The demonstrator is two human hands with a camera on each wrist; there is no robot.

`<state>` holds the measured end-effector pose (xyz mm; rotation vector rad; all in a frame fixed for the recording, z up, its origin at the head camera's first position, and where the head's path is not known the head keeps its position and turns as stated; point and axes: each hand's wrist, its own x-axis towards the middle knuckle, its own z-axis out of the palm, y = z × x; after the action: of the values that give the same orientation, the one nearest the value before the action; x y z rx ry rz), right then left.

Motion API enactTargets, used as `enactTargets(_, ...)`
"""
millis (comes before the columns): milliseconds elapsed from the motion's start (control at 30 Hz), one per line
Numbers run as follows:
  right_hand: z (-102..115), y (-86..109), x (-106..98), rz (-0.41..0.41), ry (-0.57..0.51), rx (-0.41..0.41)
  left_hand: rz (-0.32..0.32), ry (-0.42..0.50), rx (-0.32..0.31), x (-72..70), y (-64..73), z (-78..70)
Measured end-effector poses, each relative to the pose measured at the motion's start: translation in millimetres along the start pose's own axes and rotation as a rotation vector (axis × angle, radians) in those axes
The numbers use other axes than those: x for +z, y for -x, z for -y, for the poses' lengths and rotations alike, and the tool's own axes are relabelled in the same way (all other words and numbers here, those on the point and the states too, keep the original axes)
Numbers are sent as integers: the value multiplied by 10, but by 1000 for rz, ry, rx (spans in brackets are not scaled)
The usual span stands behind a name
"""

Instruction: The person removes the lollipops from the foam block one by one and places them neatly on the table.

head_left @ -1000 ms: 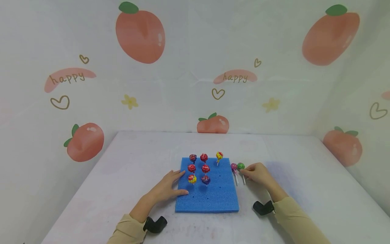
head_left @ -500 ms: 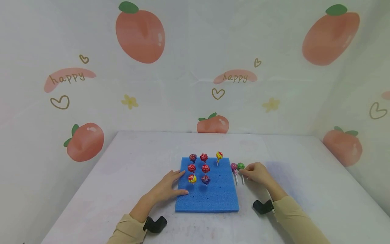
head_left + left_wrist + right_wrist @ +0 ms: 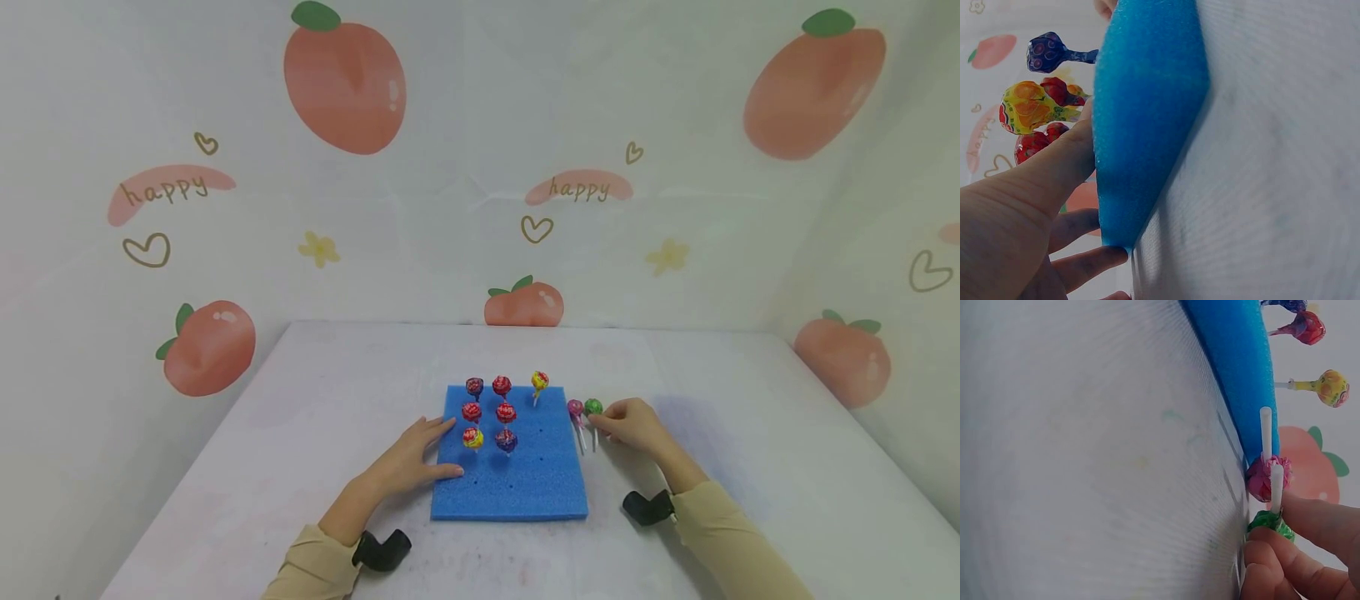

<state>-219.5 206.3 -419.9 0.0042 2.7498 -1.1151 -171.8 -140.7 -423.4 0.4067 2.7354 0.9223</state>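
My left hand point(image 3: 411, 461) rests at the left edge of a blue foam board point(image 3: 517, 500), its thumb on the top face and its fingers along the side. In the right wrist view, my right hand point(image 3: 1307, 553) pinches a green lollipop point(image 3: 1270, 520) near its wrapped head between thumb and fingers. The white stick of that lollipop points toward the person. Just left of it lies a pink lollipop point(image 3: 576, 408), beside the board's right edge. Upright in the board stand several wrapped lollipops, among them a yellow one point(image 3: 472, 438) and a purple one point(image 3: 507, 441) in the front row.
Small holes point(image 3: 542, 458) show in the board's right and front parts. A yellow lollipop point(image 3: 540, 382) stands at its back right corner. The board lies on a white table point(image 3: 360, 367), with a printed cloth wall point(image 3: 450, 250) behind. Black wrist cameras point(image 3: 384, 552) hang by both cuffs.
The green lollipop's stick end has swung slightly left, toward the pink lollipop, in my right fingers. My left hand and the board have stayed in place.
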Motion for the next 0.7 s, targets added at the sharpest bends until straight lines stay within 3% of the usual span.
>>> enactTargets(700, 63, 30, -83, -27, -21, -25, 2, 12, -16, -6, 19, -19)
